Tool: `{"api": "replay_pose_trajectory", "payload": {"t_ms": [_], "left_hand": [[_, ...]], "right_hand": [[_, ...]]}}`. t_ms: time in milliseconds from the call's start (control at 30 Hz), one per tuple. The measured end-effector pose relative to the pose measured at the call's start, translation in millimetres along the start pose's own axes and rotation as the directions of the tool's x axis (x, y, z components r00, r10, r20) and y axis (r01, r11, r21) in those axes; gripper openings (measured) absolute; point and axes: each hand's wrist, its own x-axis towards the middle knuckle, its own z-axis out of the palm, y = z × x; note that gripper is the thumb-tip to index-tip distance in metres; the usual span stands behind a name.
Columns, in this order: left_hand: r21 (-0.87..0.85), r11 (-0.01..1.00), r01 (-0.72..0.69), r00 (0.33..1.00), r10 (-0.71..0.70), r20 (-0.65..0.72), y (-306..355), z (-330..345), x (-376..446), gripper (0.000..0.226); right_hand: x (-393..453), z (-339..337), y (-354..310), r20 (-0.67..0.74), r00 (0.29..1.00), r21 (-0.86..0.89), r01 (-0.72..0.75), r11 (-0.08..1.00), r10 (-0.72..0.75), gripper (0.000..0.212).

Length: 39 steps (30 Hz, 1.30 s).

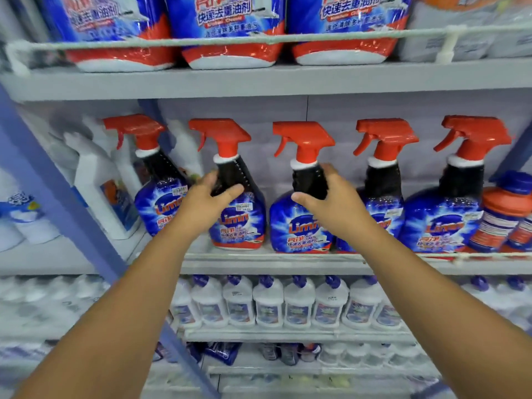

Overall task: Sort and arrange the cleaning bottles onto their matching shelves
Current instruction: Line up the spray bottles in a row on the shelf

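Head view of a shop shelving unit with both bare arms reaching up to the middle shelf. Five blue spray bottles with red trigger heads and dark necks stand in a row along the front edge of this shelf, behind a thin white guard rail.

The left hand grips the dark neck of the second spray bottle from the left end of the row, thumb in front and fingers curled round the far side; this bottle stands tilted, its trigger head leaning toward the left end of the shelf. The right hand clasps the neck of the third spray bottle, thumb across the front, fingers wrapped behind; that bottle stands upright, just beside the second one.

The first spray bottle stands near the left end of the shelf, beside a white bottle on the neighbouring bay. The fourth spray bottle is partly hidden by the right wrist; the fifth spray bottle stands next to orange-capped containers at the right end.

The upper shelf carries large blue-and-red refill bottles. The lower shelf carries a row of small white bottles with purple caps.
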Motion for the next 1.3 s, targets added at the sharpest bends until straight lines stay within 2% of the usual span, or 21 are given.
{"api": "replay_pose_trajectory", "payload": {"t_ms": [100,200,300,433,567,733,767,800,867,900,933,1000,1067,1167,1300], "left_hand": [[-0.03,0.999,-0.025,0.999,0.026,0.036,-11,-8,2,0.035],[-0.049,0.997,-0.066,0.996,0.069,0.059,-14,-9,-6,0.026],[-0.055,0.995,-0.084,0.994,0.087,0.061,-12,-9,-13,0.033],[-0.114,0.992,-0.062,0.996,0.068,0.049,-10,-6,-16,0.037],[-0.101,0.993,-0.065,0.998,0.065,-0.003,-7,-2,-20,0.037],[-0.141,0.984,-0.105,0.993,0.113,0.045,-11,-6,-19,0.033],[-0.138,0.978,-0.158,0.987,0.159,-0.008,-17,-11,-20,0.029],[-0.11,0.969,-0.222,0.97,0.207,-0.127,-25,-19,-20,0.024],[0.045,0.953,-0.3,0.857,0.29,-0.427,-43,-41,-17,0.017],[0.13,0.956,-0.264,0.806,0.293,-0.515,-53,-55,-11,0.022],[0.174,0.963,-0.204,0.791,0.267,-0.55,-62,-66,-3,0.035],[0.106,0.992,-0.062,0.866,0.106,-0.488,-72,-82,17,0.062],[0.012,0.997,0.076,0.925,-0.066,-0.374,-67,-87,31,0.071],[0.038,0.987,0.154,0.953,-0.139,-0.271,-62,-91,43,0.063],[-0.118,0.979,0.167,0.976,-0.181,-0.124,-69,-102,39,0.043]], "right_hand": [[1,5,3,-0.076,0.997,-0.05,-0.038,0.998,0.034,0.05],[1,9,-1,-0.1,0.994,-0.065,-0.054,0.996,0.047,0.044],[-3,9,-5,-0.12,0.992,-0.104,-0.062,0.993,0.049,0.045],[-5,8,-8,-0.116,0.992,-0.113,-0.071,0.991,0.058,0.045],[-6,7,-8,-0.112,0.992,-0.115,-0.073,0.991,0.06,0.045],[-6,8,-7,-0.106,0.993,-0.138,-0.072,0.988,0.058,0.045],[-6,8,-6,-0.109,0.993,-0.139,-0.071,0.988,0.056,0.045],[-6,8,-6,-0.109,0.992,-0.139,-0.072,0.988,0.057,0.046],[-6,8,-7,-0.108,0.992,-0.138,-0.079,0.987,0.064,0.047],[-6,8,-6,-0.109,0.992,-0.138,-0.08,0.987,0.065,0.048],[-7,9,-6,-0.11,0.992,-0.137,-0.079,0.987,0.064,0.048],[-7,10,-6,-0.12,0.991,-0.133,-0.076,0.988,0.06,0.048],[-8,12,-8,-0.131,0.99,-0.131,-0.076,0.988,0.058,0.049],[-8,12,-9,-0.131,0.989,-0.13,-0.089,0.988,0.072,0.05],[-7,12,-8,-0.14,0.987,-0.129,-0.096,0.987,0.077,0.048]]}}
